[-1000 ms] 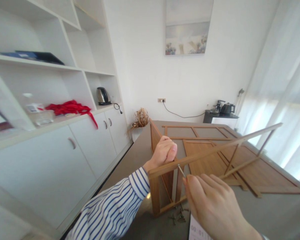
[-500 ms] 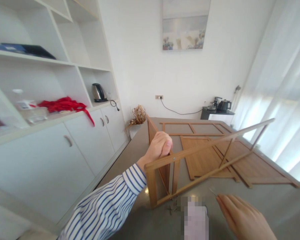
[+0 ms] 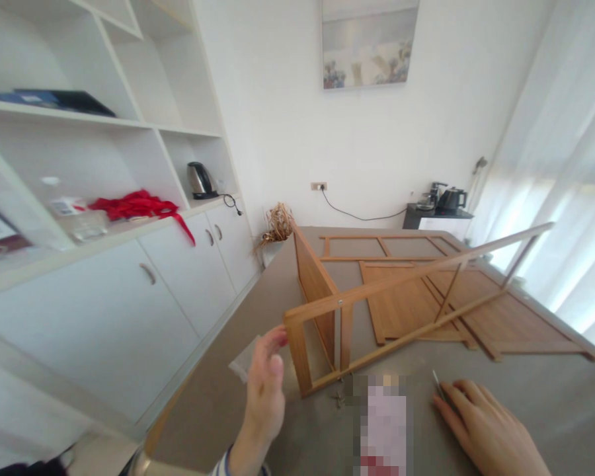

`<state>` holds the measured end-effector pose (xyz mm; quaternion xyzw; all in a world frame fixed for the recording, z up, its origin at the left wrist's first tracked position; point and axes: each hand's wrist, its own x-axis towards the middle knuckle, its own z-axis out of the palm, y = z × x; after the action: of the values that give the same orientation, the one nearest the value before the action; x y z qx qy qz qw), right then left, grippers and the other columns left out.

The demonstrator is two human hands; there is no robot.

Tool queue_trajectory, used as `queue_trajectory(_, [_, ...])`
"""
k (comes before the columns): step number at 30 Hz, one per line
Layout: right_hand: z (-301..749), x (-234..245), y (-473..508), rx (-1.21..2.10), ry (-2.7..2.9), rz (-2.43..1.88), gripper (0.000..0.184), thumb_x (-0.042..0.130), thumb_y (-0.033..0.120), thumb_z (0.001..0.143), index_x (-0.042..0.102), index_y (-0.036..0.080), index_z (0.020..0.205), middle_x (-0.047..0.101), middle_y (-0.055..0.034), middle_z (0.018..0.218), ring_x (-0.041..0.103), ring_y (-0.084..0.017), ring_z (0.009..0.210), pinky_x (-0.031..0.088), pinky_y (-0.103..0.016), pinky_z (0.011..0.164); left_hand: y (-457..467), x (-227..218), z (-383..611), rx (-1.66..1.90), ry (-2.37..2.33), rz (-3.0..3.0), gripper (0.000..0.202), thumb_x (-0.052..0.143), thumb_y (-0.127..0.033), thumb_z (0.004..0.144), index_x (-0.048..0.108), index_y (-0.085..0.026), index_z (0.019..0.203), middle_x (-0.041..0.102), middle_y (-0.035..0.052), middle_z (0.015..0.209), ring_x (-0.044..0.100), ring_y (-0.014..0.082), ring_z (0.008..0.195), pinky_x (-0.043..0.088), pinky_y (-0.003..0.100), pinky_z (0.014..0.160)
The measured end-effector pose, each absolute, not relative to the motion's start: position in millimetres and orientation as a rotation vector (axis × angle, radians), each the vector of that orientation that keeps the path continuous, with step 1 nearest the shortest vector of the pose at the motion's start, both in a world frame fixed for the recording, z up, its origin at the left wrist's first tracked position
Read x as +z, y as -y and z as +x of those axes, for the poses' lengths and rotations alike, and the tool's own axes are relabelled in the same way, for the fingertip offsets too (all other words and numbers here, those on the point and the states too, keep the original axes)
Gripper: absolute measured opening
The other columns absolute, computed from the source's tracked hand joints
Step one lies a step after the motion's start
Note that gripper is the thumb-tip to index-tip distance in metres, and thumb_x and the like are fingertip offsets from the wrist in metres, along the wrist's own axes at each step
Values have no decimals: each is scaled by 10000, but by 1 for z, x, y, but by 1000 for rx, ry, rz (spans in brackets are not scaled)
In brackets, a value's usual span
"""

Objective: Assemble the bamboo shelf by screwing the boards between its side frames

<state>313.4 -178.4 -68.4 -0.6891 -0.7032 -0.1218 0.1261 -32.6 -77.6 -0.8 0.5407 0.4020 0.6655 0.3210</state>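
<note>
A wooden frame (image 3: pixel 297 357) with long rails and short crosspieces stands on edge on the table. It is joined to an upright wooden panel (image 3: pixel 313 281) that runs toward the back. My left hand (image 3: pixel 265 396) is at the frame's near left end, its fingers partly curled and apart, the fingertips at or just behind the corner. Whether they touch the wood I cannot tell. Low on the right, my right hand (image 3: pixel 488 423) rests near the tabletop, pinching a thin metal rod (image 3: pixel 437 383). Several small screws (image 3: pixel 338 398) lie by the frame's foot.
A pixelated pinkish object (image 3: pixel 385 423) lies between my hands. Flat wooden panels (image 3: pixel 401 301) and a ladder-like frame (image 3: pixel 354 248) lie farther back on the grey table (image 3: pixel 208 383). A clear plastic bag (image 3: pixel 244 362) is beside my left hand. White cabinets (image 3: pixel 178 277) stand left.
My left hand has let go of the panel's top edge and come back toward me, down to the frame's near left end. My right hand keeps the thin rod, now angled more upright.
</note>
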Motion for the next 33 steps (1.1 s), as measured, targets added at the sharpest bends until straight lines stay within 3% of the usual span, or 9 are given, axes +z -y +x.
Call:
queue_trajectory(4, [315, -41, 153, -245, 1980, -1953, 377, 368, 460, 937, 596, 215, 1110, 646, -107, 1121, 643, -237, 961, 505, -351, 770, 96, -12, -11, 1437, -1119, 1424, 530, 733, -369, 705, 547, -203, 1172, 600, 105, 1222, 553, 270, 1159, 423, 415, 1017])
queue_trajectory(7, [307, -21, 118, -38, 1976, -1934, 427, 340, 432, 947, 544, 146, 1188, 653, -134, 1080, 661, -224, 845, 499, -361, 733, 90, -16, 0, 1359, -1144, 1332, 487, 741, -296, 687, 586, -199, 1138, 638, 99, 1178, 584, 279, 1127, 437, 434, 1013])
queue_trajectory(9, [294, -14, 98, 94, 2073, -1848, 446, 349, 403, 945, 525, 92, 1210, 638, -168, 1097, 651, -235, 896, 489, -359, 767, 83, -21, 1, 1343, -1127, 1262, 427, 723, -246, 681, 624, -195, 1094, 652, 93, 1169, 596, 284, 1114, 437, 447, 1019])
queue_trajectory(13, [264, -10, 81, 170, 2260, -1689, 389, 459, 385, 902, 541, 175, 1220, 640, -99, 1097, 641, -196, 939, 470, -289, 786, 74, -27, -1, 1313, -1036, 1201, 415, 620, -129, 672, 656, -201, 1080, 650, 71, 1192, 609, 273, 1102, 431, 462, 1034])
queue_trajectory(18, [247, -5, 78, 81, 2458, -1667, 239, 430, 302, 923, 632, 234, 1030, 652, -63, 960, 635, -203, 874, 436, -292, 708, 65, -20, 2, 1339, -990, 1153, 438, 575, -84, 642, 674, -186, 1056, 659, 77, 1175, 616, 281, 1092, 483, 465, 981])
queue_trajectory(21, [247, -3, 71, 44, 2456, -1673, 250, 403, 285, 942, 646, 226, 933, 650, -61, 899, 622, -210, 876, 413, -299, 710, 54, -13, 5, 1402, -983, 1122, 435, 571, -70, 631, 678, -179, 1038, 660, 84, 1170, 610, 292, 1100, 514, 466, 937])
queue_trajectory(28, [249, 0, 59, -35, 2402, -1704, 236, 439, 323, 934, 647, 211, 917, 649, -70, 876, 601, -211, 836, 373, -298, 662, 21, 3, 12, 1396, -983, 1130, 407, 526, -30, 637, 668, -156, 997, 681, 101, 1098, 644, 290, 1026, 564, 464, 834])
queue_trajectory(33, [227, 9, 51, -82, 2385, -1604, 245, 517, 418, 895, 644, 223, 974, 664, -73, 926, 550, -244, 961, 342, -348, 779, 8, 7, 27, 1370, -959, 1122, 326, 526, 2, 628, 676, -162, 867, 706, 86, 983, 661, 272, 967, 572, 450, 815])
